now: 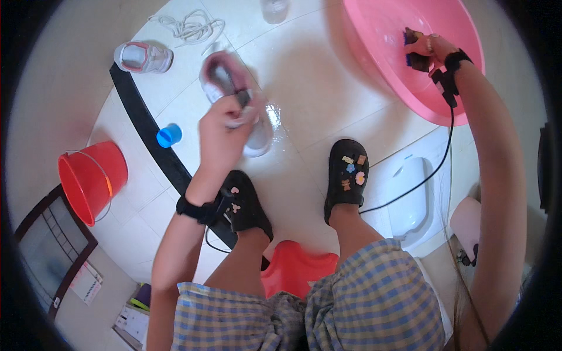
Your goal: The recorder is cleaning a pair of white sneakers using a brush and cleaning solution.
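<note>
My left hand grips a white sneaker with pink lining just above the tiled floor; both are blurred. The sneaker's opening faces up and its toe points towards me. My right hand reaches inside the pink plastic basin, closed around a brown scrub brush with blue bristles. Some water appears to lie in the basin. A second white and pink sneaker rests at the upper left, near a tangle of white shoelaces.
A black threshold strip crosses the floor, with a small blue cup touching it. At left stands a red bucket. A squat toilet lies at right, crossed by a black cable. Between my legs is a red stool.
</note>
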`<state>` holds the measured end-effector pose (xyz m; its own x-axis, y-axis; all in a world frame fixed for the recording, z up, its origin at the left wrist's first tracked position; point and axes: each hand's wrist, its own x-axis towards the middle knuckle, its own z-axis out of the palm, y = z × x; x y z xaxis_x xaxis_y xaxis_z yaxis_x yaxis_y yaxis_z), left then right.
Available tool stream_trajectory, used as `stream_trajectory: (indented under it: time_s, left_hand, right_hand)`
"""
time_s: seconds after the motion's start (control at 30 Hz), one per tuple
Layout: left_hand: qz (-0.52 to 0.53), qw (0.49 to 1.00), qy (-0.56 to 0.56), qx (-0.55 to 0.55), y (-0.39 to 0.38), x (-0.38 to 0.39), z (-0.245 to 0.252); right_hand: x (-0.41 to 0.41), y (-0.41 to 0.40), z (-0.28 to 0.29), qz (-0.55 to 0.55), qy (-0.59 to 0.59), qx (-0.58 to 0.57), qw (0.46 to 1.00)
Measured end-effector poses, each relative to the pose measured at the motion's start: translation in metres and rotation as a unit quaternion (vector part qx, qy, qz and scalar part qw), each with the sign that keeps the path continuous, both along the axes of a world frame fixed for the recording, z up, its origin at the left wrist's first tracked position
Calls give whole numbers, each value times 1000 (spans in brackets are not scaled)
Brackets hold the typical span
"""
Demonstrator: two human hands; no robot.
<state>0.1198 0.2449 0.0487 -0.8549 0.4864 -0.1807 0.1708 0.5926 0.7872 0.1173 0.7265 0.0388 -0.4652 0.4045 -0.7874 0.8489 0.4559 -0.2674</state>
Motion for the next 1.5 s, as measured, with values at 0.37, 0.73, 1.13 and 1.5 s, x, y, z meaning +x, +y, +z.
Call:
stream_trajectory:
  time_s: [0.37, 0.73, 1.13, 1.5]
  left_hand:
    - [232, 924, -267, 144, -29, 33, -16]
    - [272, 900, -311, 141, -28, -32, -48]
    - [422, 786, -361, 271, 10, 29, -4]
    - [324, 748, -484, 318, -2, 6, -24]
  right_hand:
    - [-21, -60, -12, 162, -41, -25, 986]
    - [30, -195, 85, 64, 483, -132, 863]
    - [83, -294, 0, 117, 273, -7, 955]
    - [83, -268, -8, 80, 456, 115, 879]
